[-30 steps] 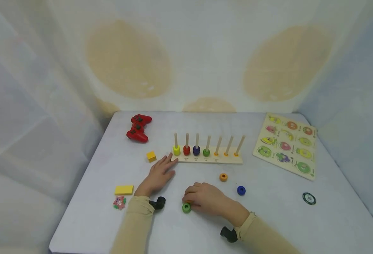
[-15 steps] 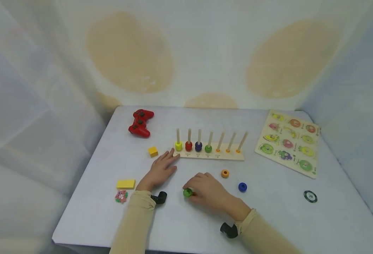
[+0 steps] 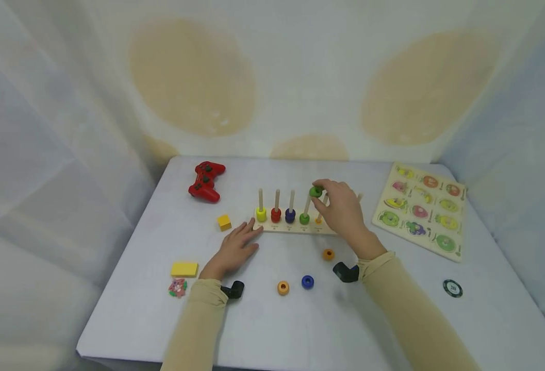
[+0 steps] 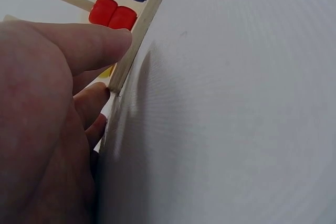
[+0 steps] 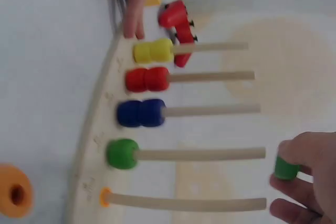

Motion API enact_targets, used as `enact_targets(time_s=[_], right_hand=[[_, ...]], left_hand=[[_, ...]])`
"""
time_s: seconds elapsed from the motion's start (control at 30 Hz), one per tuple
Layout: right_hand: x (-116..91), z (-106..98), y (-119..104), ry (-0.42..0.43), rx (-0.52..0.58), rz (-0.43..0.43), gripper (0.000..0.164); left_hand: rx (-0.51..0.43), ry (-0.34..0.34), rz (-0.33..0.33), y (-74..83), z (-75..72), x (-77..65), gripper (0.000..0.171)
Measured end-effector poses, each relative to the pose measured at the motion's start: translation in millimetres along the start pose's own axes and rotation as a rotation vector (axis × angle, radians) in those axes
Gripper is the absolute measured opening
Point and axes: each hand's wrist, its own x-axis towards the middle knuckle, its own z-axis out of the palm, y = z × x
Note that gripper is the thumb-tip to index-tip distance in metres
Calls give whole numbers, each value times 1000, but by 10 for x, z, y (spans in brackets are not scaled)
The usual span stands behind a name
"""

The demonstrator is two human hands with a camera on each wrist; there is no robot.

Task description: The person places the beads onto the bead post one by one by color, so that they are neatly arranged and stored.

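Note:
My right hand (image 3: 345, 212) pinches a green bead (image 3: 316, 191) between thumb and fingers, up near the tip of the fourth peg. In the right wrist view this bead (image 5: 286, 168) is just off the end of that wooden peg (image 5: 202, 154), whose base carries one green bead (image 5: 122, 153). The peg board (image 3: 295, 229) also bears pairs of yellow (image 5: 152, 50), red (image 5: 147, 79) and blue beads (image 5: 140, 113). The fifth peg (image 5: 189, 203) has no bead. My left hand (image 3: 232, 253) rests with relaxed fingers at the board's left end.
On the table lie two orange beads (image 3: 283, 287) and a blue bead (image 3: 307, 282); another blue one is mostly hidden by the right wrist camera. Around them are a red game controller (image 3: 204, 181), yellow blocks (image 3: 184, 269), a fruit puzzle board (image 3: 420, 211) and a round chip (image 3: 452, 288).
My right hand has picked the green bead up off the table and carried it away from me and rightward to the peg board, uncovering an orange and a blue bead. The left hand stays put.

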Motion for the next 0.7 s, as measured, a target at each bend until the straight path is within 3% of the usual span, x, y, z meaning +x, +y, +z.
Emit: enact_targets(time_s=[0.2,0.7], right_hand=[[206,-54,18,-92,-92,-13,35],[182,-36,27,-125,-127,-10,40]], left_hand=[[15,-4,2,-1,-14,-1,53],[13,-1,2,35,-17,-33,53]])
